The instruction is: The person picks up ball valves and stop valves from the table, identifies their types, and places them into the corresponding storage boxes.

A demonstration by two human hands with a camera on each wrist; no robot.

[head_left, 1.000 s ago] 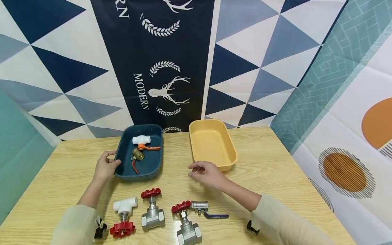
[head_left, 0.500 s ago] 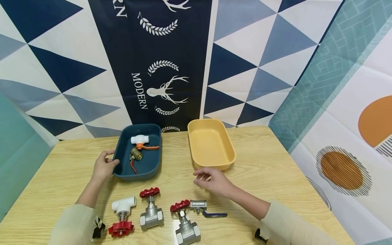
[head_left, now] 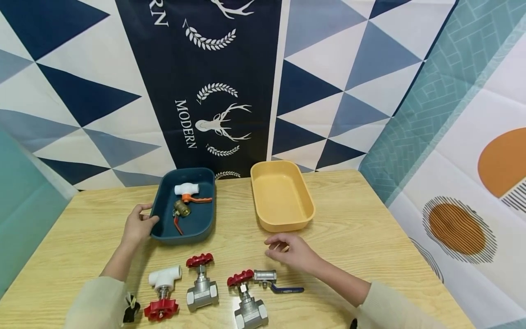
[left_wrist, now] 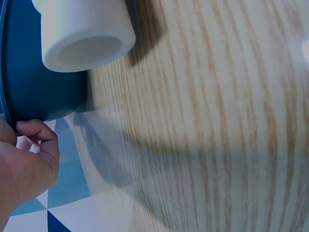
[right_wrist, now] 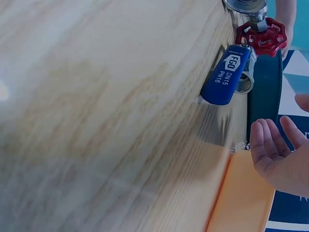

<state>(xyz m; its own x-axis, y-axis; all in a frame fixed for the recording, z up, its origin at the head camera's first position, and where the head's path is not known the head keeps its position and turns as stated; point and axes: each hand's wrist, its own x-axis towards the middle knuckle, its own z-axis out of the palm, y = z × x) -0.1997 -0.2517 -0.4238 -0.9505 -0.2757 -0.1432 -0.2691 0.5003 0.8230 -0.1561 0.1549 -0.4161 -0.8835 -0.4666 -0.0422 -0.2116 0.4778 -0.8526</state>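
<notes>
My left hand pinches the left rim of a dark blue bin, thumb and fingers on either side of the wall in the left wrist view. In this bin lie a white ball valve with an orange lever and a brass ball valve with a red lever. My right hand hovers in front of a yellow bin, fingers loosely bent, holding nothing. Closest to it on the table is a small steel ball valve with a blue lever.
Along the front lie a white valve with a red handwheel and two steel gate valves, one left and one right, with red handwheels. The wooden table meets a patterned wall covering at the back.
My right hand has moved right and toward me, away from the blue bin and the yellow bin's front edge. The left hand stays on the blue bin's rim. The view shifted slightly.
</notes>
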